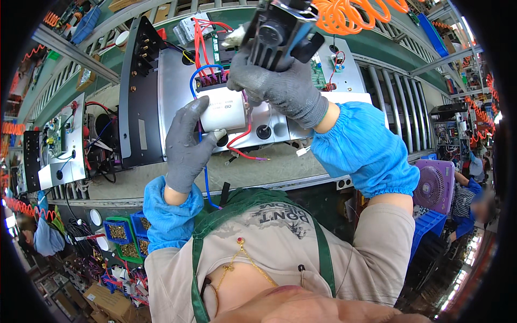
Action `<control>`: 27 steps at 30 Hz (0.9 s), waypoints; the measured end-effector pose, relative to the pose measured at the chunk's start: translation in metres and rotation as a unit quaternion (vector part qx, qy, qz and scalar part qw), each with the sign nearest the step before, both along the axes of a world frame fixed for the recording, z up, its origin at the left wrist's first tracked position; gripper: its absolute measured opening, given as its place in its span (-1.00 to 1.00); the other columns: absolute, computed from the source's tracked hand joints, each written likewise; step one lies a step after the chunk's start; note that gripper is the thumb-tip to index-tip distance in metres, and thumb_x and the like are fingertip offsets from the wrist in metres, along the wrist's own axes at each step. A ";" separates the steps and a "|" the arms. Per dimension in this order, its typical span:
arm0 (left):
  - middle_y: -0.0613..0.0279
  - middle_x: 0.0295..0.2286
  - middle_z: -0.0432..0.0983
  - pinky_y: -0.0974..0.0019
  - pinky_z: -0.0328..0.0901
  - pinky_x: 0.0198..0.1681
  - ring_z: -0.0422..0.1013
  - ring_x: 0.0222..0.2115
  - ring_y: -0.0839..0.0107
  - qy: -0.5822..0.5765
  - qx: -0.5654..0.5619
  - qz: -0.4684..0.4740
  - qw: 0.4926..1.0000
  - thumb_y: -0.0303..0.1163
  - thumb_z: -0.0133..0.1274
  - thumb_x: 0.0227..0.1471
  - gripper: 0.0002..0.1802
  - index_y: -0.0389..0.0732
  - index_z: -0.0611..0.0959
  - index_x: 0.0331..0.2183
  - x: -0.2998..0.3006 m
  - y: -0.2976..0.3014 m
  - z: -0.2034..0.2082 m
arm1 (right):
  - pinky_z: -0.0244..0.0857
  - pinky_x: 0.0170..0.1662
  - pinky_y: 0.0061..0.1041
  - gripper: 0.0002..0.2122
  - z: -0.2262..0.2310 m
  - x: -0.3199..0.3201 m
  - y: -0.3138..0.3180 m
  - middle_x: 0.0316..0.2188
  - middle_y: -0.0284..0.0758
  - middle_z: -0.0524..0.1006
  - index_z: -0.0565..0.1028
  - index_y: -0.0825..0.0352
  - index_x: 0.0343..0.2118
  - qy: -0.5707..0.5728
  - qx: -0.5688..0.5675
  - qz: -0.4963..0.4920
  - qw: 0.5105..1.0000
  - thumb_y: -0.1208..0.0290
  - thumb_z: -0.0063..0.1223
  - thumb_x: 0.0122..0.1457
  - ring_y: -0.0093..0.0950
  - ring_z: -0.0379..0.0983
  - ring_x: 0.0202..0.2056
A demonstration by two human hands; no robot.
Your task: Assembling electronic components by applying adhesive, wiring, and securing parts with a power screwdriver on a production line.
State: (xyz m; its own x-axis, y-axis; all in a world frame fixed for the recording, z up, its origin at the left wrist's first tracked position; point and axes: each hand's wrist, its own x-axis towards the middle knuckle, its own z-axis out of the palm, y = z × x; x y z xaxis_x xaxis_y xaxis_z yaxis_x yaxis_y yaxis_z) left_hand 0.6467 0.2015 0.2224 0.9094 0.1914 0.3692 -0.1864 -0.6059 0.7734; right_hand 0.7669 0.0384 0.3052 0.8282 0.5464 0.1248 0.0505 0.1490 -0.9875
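Note:
My left hand (189,145), in a grey glove, grips the left end of a white cylindrical capacitor (226,110) between thumb and fingers. The capacitor lies over the silver metal plate of an open electrical chassis (175,102). Above its right end, my gloved right hand (285,89) is closed around a black power tool (274,35); the tool's working tip is hidden. A blue wire (207,183) runs down past my left hand. Beside the capacitor, a red wire (239,152) curves down to a loose end.
The chassis has a black front panel (141,97) on its left and green circuit boards at the back. A similar unit (64,145) stands farther left. Metal rollers (396,107) lie to the right, with a purple fan (433,185) beyond. Orange coiled hoses (350,16) hang overhead. Blue bins (116,231) hold small fasteners.

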 end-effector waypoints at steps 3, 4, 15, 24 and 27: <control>0.10 -0.15 0.42 0.27 0.32 -0.06 0.38 -0.13 0.28 0.015 -0.005 0.011 1.000 -0.53 0.27 -0.32 -0.31 -0.18 0.46 -0.03 0.000 -0.001 0.000 | 0.34 -0.44 -0.61 -0.72 -0.004 0.002 0.003 -0.55 -0.42 0.54 0.52 0.30 -0.33 -0.046 -0.029 -0.004 0.999 0.42 0.26 -0.18 -0.71 0.42 -0.53; 0.10 -0.16 0.42 0.27 0.32 -0.07 0.38 -0.13 0.28 0.010 -0.003 0.009 1.000 -0.53 0.27 -0.33 -0.30 -0.19 0.46 -0.02 0.000 0.000 -0.002 | 0.34 -0.44 -0.61 -0.72 -0.002 0.002 0.003 -0.55 -0.42 0.54 0.52 0.30 -0.33 -0.045 -0.029 -0.004 0.999 0.42 0.26 -0.18 -0.71 0.42 -0.53; 0.08 -0.12 0.37 0.27 0.34 -0.04 0.37 -0.09 0.24 0.019 0.013 0.001 1.000 -0.49 0.27 -0.28 -0.32 -0.15 0.45 -0.01 -0.001 0.002 -0.003 | 0.26 -0.53 -0.67 -0.81 0.001 0.002 -0.002 -0.55 -0.39 0.54 0.53 0.33 -0.38 -0.073 -0.026 0.016 0.997 0.35 0.19 -0.04 -0.69 0.40 -0.57; 0.07 -0.11 0.38 0.27 0.34 -0.05 0.37 -0.10 0.26 0.032 0.002 0.003 0.999 -0.52 0.27 -0.30 -0.30 -0.14 0.45 -0.01 0.000 0.001 -0.005 | 0.34 -0.37 -0.62 -0.64 0.006 0.010 -0.007 -0.46 -0.44 0.53 0.49 0.32 -0.28 -0.037 0.054 0.020 0.998 0.40 0.28 -0.21 -0.67 0.41 -0.47; 0.07 -0.11 0.38 0.26 0.35 -0.08 0.38 -0.11 0.26 0.025 -0.026 0.012 0.999 -0.54 0.26 -0.30 -0.30 -0.15 0.45 0.00 -0.001 -0.002 -0.007 | 0.36 -0.42 -0.60 -0.65 0.013 0.024 -0.012 -0.51 -0.46 0.50 0.47 0.29 -0.31 -0.076 0.060 -0.068 0.993 0.44 0.31 -0.24 -0.66 0.43 -0.48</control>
State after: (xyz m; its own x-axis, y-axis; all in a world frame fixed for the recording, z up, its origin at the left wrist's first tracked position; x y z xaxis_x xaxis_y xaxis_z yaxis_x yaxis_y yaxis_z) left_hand 0.6462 0.1998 0.2155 0.9212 0.2308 0.3132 -0.1337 -0.5683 0.8119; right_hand 0.7905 0.0262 0.3178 0.8604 0.4038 0.3110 0.2248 0.2469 -0.9426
